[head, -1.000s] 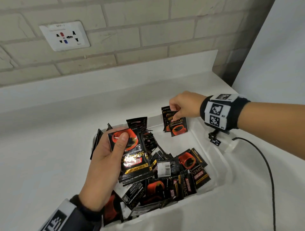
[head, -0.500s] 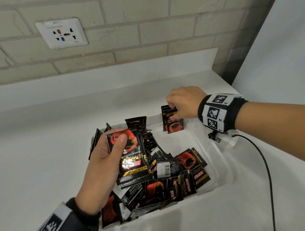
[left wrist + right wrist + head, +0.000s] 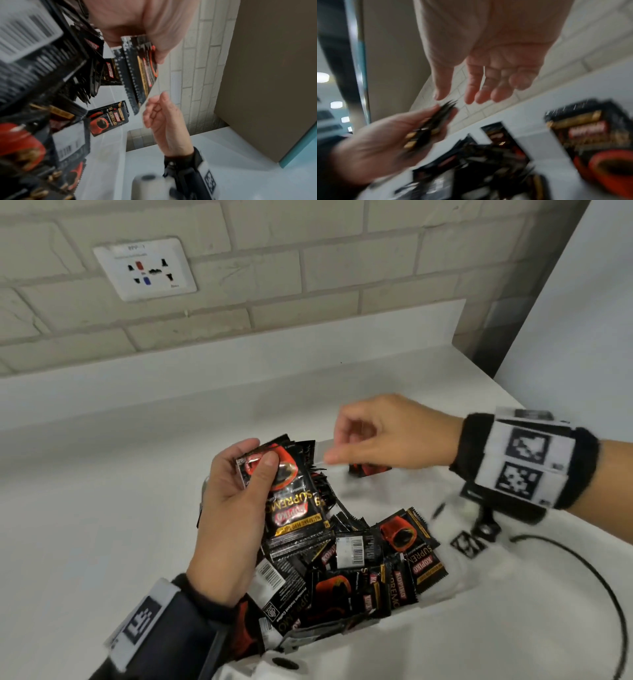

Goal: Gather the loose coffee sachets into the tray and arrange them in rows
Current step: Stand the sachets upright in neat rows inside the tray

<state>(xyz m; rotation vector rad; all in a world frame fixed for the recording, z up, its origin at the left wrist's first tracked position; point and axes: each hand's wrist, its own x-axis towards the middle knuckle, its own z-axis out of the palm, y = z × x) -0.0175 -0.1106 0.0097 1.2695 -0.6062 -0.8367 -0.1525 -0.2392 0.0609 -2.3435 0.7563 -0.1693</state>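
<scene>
My left hand [image 3: 260,457] holds a stack of black-and-red coffee sachets [image 3: 294,494] upright above the white tray [image 3: 373,501], thumb pressed on the front one. The left wrist view shows the thumb pinching that stack [image 3: 140,70]. My right hand [image 3: 337,445] hovers just right of the stack's top, empty, its fingers relaxed; in the right wrist view its fingers [image 3: 469,97] are spread near the stack [image 3: 428,128]. A few sachets [image 3: 368,470] stand at the tray's far end, partly hidden under the right hand. Several loose sachets [image 3: 359,570] lie jumbled in the tray's near half.
The tray sits on a white counter [image 3: 102,525] against a brick wall with a socket plate [image 3: 145,268]. A black cable [image 3: 599,577] loops on the counter at the right. A pale panel [image 3: 582,320] closes off the right side.
My right hand has let go of the sachets at the tray's far end and lifted left toward the stack. My left hand has raised the stack higher.
</scene>
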